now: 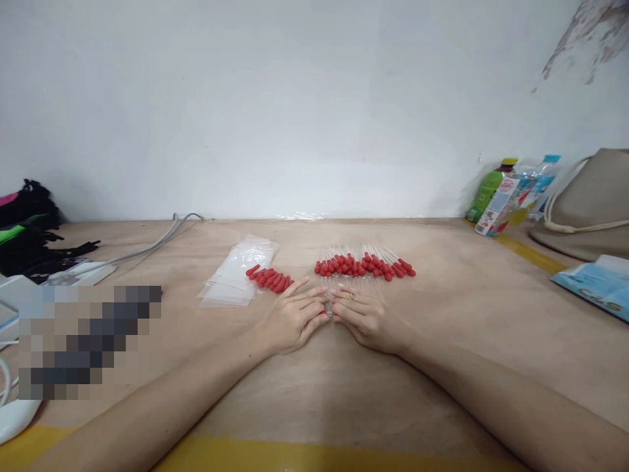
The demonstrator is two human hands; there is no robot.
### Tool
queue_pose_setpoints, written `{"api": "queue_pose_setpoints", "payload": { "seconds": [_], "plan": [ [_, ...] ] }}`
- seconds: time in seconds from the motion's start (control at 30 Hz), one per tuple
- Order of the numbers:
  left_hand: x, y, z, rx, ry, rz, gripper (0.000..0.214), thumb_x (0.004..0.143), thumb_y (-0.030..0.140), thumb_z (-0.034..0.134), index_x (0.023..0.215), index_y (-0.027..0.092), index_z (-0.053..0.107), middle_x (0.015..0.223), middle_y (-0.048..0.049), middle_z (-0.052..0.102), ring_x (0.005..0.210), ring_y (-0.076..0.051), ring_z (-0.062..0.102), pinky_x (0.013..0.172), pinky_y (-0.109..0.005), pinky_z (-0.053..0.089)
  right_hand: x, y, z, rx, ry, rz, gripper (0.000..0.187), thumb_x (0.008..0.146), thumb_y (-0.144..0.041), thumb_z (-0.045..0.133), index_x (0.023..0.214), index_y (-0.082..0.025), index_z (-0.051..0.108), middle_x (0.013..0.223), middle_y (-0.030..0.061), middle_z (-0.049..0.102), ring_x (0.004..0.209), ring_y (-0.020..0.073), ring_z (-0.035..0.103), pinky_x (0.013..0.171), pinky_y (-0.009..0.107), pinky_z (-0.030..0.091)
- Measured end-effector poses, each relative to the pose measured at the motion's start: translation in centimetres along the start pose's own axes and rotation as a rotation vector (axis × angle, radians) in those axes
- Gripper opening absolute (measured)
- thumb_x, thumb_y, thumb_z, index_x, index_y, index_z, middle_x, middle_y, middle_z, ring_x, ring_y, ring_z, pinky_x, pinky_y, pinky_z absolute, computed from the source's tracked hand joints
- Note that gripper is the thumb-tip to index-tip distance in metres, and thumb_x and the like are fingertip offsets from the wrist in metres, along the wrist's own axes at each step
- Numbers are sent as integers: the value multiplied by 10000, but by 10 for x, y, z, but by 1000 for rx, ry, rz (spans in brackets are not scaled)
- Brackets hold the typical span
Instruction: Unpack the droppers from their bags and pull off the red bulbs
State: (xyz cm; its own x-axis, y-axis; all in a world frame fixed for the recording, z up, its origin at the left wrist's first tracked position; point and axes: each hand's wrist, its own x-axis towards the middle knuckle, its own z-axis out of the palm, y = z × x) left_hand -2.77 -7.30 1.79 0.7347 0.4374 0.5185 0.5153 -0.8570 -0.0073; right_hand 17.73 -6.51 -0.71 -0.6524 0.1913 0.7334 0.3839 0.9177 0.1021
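My left hand [297, 318] and my right hand [368, 318] meet low over the table, fingertips almost touching. A speck of red bulb shows at my left fingertips, which are closed on it. Between the hands is a clear tube end, pinched by my right fingers; most of it is hidden. Clear glass tubes [361, 283] lie just beyond my right fingers. Behind them, several droppers with red rubber bulbs [344, 264] lie in a row, their pale tubes pointing to the wall. Loose red bulbs [270, 278] are heaped beyond my left hand.
Clear plastic bags [240, 269] lie overlapped at the left, partly under the loose bulbs. A grey cable [157, 242] crosses the back left, near black gloves [32, 229]. Drink bottles [491, 190], a beige bag [584, 203] and a blue packet [597, 285] stand or lie at the right.
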Motion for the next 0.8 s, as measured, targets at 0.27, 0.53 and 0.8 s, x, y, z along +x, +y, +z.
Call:
{"api": "queue_pose_setpoints", "payload": {
  "seconds": [0.27, 0.53, 0.8],
  "plan": [
    [0, 1, -3, -19, -30, -1, 228, 886, 227, 372, 861, 177, 593, 996, -60, 662, 1107, -171, 517, 1065, -438, 219, 1, -3, -2, -34, -27, -12, 182, 842, -105, 431, 938, -123, 585, 978, 101, 644, 1065, 179, 536, 1015, 396, 388],
    [-2, 1, -2, -43, -59, -20, 225, 880, 207, 359, 844, 177, 579, 981, -47, 662, 1097, -166, 521, 1063, -418, 227, 2, -4, -7, -101, 1, -67, 180, 836, -97, 446, 930, -108, 598, 982, 113, 652, 1061, 192, 543, 993, 380, 414],
    [-3, 0, -5, -42, -93, -13, 220, 889, 217, 348, 854, 172, 561, 1039, -60, 644, 1120, -166, 502, 1072, -421, 209, 3, -4, -11, -160, 64, -153, 176, 809, -78, 498, 947, -52, 604, 969, 135, 660, 1059, 222, 544, 973, 404, 429]
  ]
}}
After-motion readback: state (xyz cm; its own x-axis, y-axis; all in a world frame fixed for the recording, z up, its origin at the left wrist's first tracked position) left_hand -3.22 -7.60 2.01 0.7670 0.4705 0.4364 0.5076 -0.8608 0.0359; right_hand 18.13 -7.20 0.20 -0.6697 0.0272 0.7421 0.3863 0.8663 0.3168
